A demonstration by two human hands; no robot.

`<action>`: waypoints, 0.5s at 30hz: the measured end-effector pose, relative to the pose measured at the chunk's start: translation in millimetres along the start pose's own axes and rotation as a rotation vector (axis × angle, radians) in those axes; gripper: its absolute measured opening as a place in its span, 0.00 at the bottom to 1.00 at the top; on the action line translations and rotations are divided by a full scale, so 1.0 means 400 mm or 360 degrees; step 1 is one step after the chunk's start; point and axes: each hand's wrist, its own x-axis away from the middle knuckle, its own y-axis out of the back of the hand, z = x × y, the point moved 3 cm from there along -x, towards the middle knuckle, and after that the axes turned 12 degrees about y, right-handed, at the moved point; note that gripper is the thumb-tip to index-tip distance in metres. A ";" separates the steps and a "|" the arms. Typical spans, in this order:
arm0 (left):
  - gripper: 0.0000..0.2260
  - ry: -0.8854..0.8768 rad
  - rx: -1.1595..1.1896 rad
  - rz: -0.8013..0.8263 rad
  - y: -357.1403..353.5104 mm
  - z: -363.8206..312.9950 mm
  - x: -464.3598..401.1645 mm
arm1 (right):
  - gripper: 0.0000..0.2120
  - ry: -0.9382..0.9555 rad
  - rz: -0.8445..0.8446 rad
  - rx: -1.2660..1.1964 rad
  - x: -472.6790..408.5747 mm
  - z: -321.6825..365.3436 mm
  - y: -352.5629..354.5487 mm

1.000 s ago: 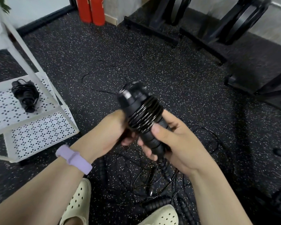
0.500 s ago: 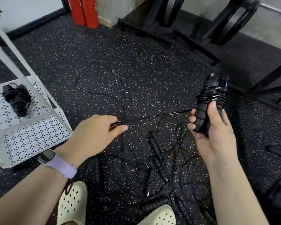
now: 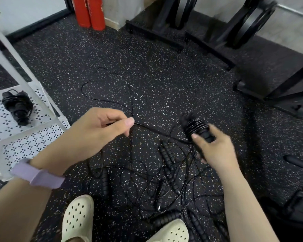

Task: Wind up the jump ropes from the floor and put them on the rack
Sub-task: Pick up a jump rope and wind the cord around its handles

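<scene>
Mid-wind: one rope in hand, a tangle at my feet.

Nearest, the tangle point(image 3: 147, 180) of thin cords and ribbed handles lies on the floor point(image 3: 164, 81) by my shoes point(image 3: 77, 217). My left hand point(image 3: 94, 133) pinches the cord point(image 3: 152, 129); my right hand point(image 3: 215, 151) clenches the handles point(image 3: 196, 127), partly coiled. The cord looks light, limp and springy, likely to snag, so I'd grip the stiff handles and feed it under tension. Farther left, one wound rope point(image 3: 17, 106) sits on the rack point(image 3: 33, 145).
</scene>
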 end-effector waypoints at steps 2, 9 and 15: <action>0.21 -0.0006 0.0124 0.0015 0.013 0.009 -0.004 | 0.24 -0.0150 0.0466 0.0087 0.016 0.007 -0.045; 0.16 0.0151 0.0595 -0.0254 0.053 0.038 -0.033 | 0.31 -0.0015 0.1446 0.0211 0.094 0.099 -0.172; 0.16 0.0401 0.0869 -0.0389 0.071 0.100 -0.058 | 0.23 0.0077 0.1925 -0.0130 0.160 0.194 -0.222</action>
